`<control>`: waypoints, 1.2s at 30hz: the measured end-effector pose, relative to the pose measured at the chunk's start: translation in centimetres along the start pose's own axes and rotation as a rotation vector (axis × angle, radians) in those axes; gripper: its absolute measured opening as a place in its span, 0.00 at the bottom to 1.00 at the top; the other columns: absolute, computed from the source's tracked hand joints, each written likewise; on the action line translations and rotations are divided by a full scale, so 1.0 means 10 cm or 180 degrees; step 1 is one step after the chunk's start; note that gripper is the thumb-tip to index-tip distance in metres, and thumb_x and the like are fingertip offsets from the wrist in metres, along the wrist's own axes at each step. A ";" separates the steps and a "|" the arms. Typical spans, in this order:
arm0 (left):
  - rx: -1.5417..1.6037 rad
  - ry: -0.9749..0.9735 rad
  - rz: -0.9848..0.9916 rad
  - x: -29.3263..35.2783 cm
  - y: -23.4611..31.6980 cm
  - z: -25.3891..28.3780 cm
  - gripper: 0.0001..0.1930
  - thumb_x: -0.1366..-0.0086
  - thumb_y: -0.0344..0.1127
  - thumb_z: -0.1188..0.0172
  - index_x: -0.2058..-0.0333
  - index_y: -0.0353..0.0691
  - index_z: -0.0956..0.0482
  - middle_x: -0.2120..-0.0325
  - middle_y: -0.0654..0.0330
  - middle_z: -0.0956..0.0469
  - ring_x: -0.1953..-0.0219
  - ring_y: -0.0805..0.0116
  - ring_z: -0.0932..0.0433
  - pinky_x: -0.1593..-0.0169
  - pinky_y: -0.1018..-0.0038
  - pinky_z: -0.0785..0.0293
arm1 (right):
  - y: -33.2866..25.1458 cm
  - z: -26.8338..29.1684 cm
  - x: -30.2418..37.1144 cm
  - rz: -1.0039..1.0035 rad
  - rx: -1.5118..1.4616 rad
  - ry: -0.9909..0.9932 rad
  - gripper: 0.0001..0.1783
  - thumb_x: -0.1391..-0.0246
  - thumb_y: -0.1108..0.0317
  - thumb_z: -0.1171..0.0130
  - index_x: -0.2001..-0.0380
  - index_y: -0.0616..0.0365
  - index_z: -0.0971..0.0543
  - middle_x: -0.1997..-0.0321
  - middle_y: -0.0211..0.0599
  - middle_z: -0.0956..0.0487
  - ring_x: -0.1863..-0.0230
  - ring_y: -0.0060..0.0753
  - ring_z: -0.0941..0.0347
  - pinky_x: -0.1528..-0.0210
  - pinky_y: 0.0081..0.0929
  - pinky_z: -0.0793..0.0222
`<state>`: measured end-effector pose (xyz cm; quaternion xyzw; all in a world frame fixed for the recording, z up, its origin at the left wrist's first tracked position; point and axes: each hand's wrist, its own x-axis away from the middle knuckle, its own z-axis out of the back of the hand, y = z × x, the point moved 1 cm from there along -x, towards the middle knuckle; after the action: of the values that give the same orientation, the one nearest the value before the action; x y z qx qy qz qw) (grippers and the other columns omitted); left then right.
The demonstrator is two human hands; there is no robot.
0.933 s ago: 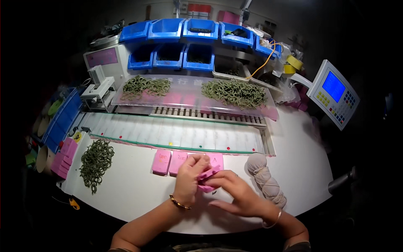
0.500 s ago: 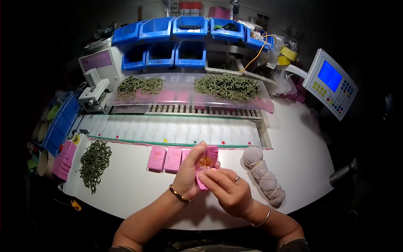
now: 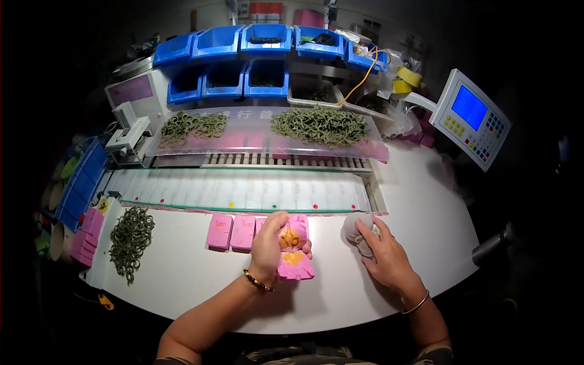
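My left hand is wrapped round a pink rubber mould, which lies open in two halves. The upper half has a yellowish-brown hollow, and a yellow patch marks the lower half. At the right, my right hand grips a pale cloth bundle near its rounded top end. The fingers and palm hide much of the cloth. Beside my left hand, pink blocks with red writing stand in a row on the table, the last one partly covered by that hand.
A pile of green ring-like pieces lies at the left of the white table. More heaps rest on a clear shelf behind a white segmented strip. Blue bins stand at the back; a control panel is at right.
My right hand has left the mould and moved right onto the cloth bundle. The mould's lower half now shows its inner face. The view has shifted slightly.
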<state>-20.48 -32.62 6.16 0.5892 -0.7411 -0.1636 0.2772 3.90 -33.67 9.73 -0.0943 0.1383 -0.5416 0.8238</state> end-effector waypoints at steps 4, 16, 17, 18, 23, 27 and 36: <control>-0.0156 0.0156 0.0079 0.00 -0.08 0.01 0.17 0.31 0.45 0.57 0.65 0.36 0.30 0.79 0.51 0.27 0.78 0.59 0.25 0.73 0.64 0.24 | -0.14 0.14 -0.02 0.0739 0.0325 0.1184 0.38 0.62 0.81 0.36 0.42 0.57 0.29 0.41 0.57 0.31 0.55 0.51 0.27 0.55 0.36 0.28; -0.0776 0.0462 -0.0455 0.22 0.07 -0.17 0.10 0.28 0.38 0.61 0.59 0.41 0.32 0.66 0.66 0.35 0.63 0.79 0.36 0.58 0.84 0.36 | -0.77 0.47 -0.01 0.1863 0.0650 0.1811 0.22 0.55 0.72 0.42 0.53 0.49 0.18 0.44 0.47 0.24 0.67 0.28 0.24 0.68 0.22 0.32; -0.0781 0.0485 -0.0466 0.18 0.04 -0.11 0.10 0.28 0.38 0.61 0.59 0.41 0.32 0.66 0.66 0.35 0.63 0.79 0.36 0.58 0.84 0.36 | -0.81 0.51 -0.01 0.1883 0.0602 0.2058 0.21 0.57 0.72 0.40 0.55 0.49 0.17 0.45 0.49 0.24 0.68 0.30 0.23 0.67 0.22 0.32; -0.1470 0.0406 -0.1191 0.16 0.09 -0.14 0.10 0.28 0.38 0.61 0.60 0.41 0.33 0.67 0.66 0.35 0.64 0.79 0.36 0.59 0.85 0.36 | -0.88 0.49 -0.01 0.2008 0.0487 0.1802 0.22 0.57 0.73 0.39 0.54 0.51 0.18 0.46 0.52 0.24 0.67 0.31 0.22 0.66 0.24 0.30; -0.1965 0.0251 -0.2004 0.14 0.12 0.01 0.10 0.29 0.40 0.55 0.60 0.39 0.33 0.70 0.67 0.35 0.70 0.80 0.34 0.64 0.84 0.34 | -0.89 0.29 0.06 0.1974 0.0980 0.0697 0.27 0.56 0.72 0.42 0.47 0.46 0.22 0.40 0.46 0.27 0.67 0.25 0.25 0.63 0.21 0.33; -0.1281 0.0335 -0.1171 0.20 0.29 0.04 0.18 0.29 0.49 0.55 0.59 0.39 0.31 0.71 0.59 0.27 0.74 0.69 0.23 0.77 0.74 0.24 | -0.47 0.18 0.05 0.1543 0.1235 0.0727 0.27 0.53 0.71 0.45 0.46 0.48 0.24 0.40 0.48 0.27 0.70 0.30 0.28 0.67 0.25 0.34; -0.1027 0.0403 -0.0979 0.25 0.28 -0.07 0.25 0.28 0.56 0.60 0.61 0.36 0.32 0.69 0.53 0.25 0.69 0.61 0.20 0.69 0.67 0.18 | 0.06 -0.06 -0.10 0.0764 0.1461 0.0702 0.31 0.55 0.70 0.38 0.44 0.54 0.29 0.41 0.49 0.29 0.53 0.45 0.27 0.60 0.34 0.33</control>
<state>-22.56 -34.23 8.84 0.6523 -0.5880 -0.2830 0.3856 3.87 -32.53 9.11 0.1712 0.1110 -0.4643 0.8619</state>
